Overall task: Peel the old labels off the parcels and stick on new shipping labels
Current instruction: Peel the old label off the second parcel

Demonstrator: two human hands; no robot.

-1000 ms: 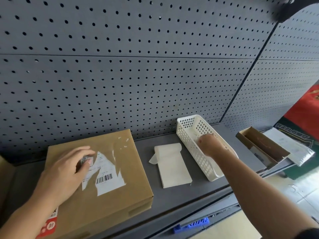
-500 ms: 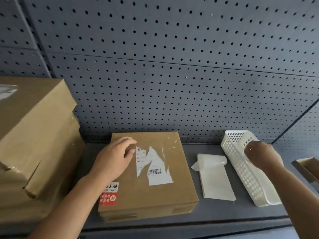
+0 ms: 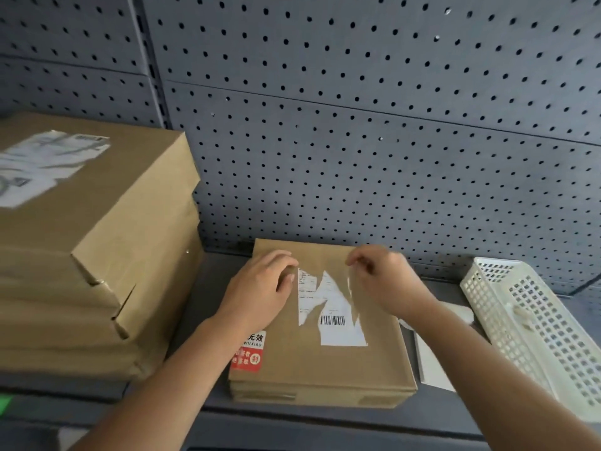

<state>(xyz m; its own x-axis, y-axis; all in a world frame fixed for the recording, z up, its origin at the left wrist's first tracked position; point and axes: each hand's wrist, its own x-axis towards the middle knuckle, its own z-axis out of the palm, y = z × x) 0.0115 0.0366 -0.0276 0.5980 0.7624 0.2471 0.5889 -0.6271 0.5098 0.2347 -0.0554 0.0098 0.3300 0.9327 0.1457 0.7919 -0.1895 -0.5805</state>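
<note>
Cardboard parcel (image 3: 325, 366) is lying flat on the grey shelf (image 3: 211, 288), back edge close to the pegboard wall (image 3: 357, 125). Old label (image 3: 338, 323) is sitting on its top face, already torn into ragged white pieces, with the barcode showing low on the right piece. Left hand (image 3: 260, 288) is resting palm-down on the parcel top just left of the label, fingers loosely bent and gripping nothing. Right hand (image 3: 383, 281) is working over the label's upper right corner, thumb and forefinger pinching a thin pale strip that is lifting off the label's right edge. Red-and-white sticker (image 3: 248, 356) is sitting at the parcel's front left corner. Stack of bigger cardboard boxes (image 3: 97, 255) is standing to the left, near the parcel. White sheet (image 3: 432, 366) is lying just right of the parcel, partly hidden by the right forearm, and a white perforated basket (image 3: 536, 336) is sitting beyond it.
</note>
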